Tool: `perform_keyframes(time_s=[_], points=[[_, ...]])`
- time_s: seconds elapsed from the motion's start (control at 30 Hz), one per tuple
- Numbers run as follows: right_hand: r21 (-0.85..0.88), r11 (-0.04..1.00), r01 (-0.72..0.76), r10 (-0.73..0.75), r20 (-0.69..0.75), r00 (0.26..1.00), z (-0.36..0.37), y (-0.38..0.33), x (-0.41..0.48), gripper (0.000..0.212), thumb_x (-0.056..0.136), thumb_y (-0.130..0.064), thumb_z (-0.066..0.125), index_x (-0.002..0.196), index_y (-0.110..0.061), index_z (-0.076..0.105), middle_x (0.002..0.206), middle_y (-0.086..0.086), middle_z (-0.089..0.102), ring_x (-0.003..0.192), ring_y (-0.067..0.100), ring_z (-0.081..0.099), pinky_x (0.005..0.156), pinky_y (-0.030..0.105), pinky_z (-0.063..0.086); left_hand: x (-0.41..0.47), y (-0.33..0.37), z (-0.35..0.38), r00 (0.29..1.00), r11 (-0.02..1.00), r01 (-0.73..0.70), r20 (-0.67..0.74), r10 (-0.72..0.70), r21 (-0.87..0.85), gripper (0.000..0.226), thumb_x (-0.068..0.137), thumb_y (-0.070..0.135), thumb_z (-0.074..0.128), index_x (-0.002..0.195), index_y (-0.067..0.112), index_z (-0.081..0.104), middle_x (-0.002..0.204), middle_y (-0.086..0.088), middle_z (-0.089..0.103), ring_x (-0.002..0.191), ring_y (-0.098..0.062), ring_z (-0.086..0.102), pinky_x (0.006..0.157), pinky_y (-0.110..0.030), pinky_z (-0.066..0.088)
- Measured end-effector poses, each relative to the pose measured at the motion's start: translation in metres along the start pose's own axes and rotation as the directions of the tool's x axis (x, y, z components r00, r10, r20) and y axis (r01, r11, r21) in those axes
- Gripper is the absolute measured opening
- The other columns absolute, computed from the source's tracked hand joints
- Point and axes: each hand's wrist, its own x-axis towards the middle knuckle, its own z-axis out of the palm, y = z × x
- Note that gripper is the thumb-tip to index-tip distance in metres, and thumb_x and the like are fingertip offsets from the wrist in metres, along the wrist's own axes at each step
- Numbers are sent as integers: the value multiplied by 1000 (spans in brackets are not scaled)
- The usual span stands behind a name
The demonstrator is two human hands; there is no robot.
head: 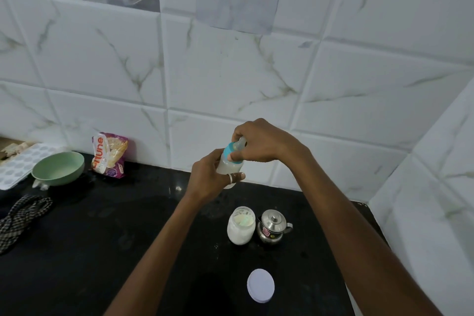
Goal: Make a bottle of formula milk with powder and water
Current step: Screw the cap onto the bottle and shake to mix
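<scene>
A baby bottle (229, 166) with milky liquid inside is held above the black counter (102, 238). My left hand (209, 179) grips its body from the left. My right hand (259, 142) is closed over its blue collar (228, 152) and teat from the right. Below, an open glass jar of white powder (241, 226) stands on the counter, with a small steel kettle (273, 224) touching or nearly touching its right side. The jar's white lid (260, 285) lies flat nearer to me.
A green bowl (59, 167) and a purple snack packet (110, 155) sit at the back left by the tiled wall. A white moulded tray (18, 165) is at the far left. A checked cloth (21, 215) lies on the left of the counter.
</scene>
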Motion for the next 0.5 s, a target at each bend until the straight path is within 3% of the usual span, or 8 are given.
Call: perform_keyframes(time_s=[0.1, 0.17, 0.33, 0.43, 0.5], points=[[-49, 997, -64, 62, -41, 997, 4, -5, 1, 48, 89, -54, 69, 110, -11, 71, 105, 7, 70, 89, 22, 67, 79, 37, 59, 1, -1, -1, 1000, 1000, 0, -10, 0, -13, 65, 73, 37, 92, 129, 18, 64, 107, 9, 68, 97, -13, 65, 67, -1, 45], [-82, 993, -81, 77, -52, 996, 7, -7, 3, 51, 90, -58, 65, 106, -10, 71, 100, 8, 71, 87, 22, 67, 80, 38, 60, 1, -2, -2, 1000, 1000, -8, -11, 8, -11, 67, 73, 36, 92, 131, 19, 63, 107, 10, 68, 98, -13, 66, 67, -2, 45], [-141, 988, -62, 55, -54, 997, 7, -12, 6, 50, 91, -59, 64, 96, -9, 69, 90, 7, 69, 81, 21, 66, 68, 31, 51, 2, -4, 0, 1000, 1000, -11, -23, 11, -1, 68, 74, 37, 91, 133, 18, 62, 106, 12, 65, 95, -10, 63, 66, 0, 44], [-189, 978, -90, 76, -81, 994, 8, -15, 5, 52, 92, -62, 62, 69, -16, 51, 69, 0, 55, 64, 14, 54, 54, 24, 35, 2, -3, 2, 1000, 1000, -6, -30, 5, -14, 65, 75, 36, 91, 131, 18, 62, 103, 13, 62, 84, 0, 59, 66, 2, 43], [-193, 974, -120, 99, -114, 989, 10, -17, 6, 59, 91, -67, 60, 64, -17, 45, 64, -1, 51, 59, 11, 48, 52, 24, 30, 1, -2, 2, 1000, 999, -7, -23, 6, -31, 63, 76, 35, 90, 130, 20, 61, 102, 15, 61, 81, 4, 57, 66, 3, 42]])
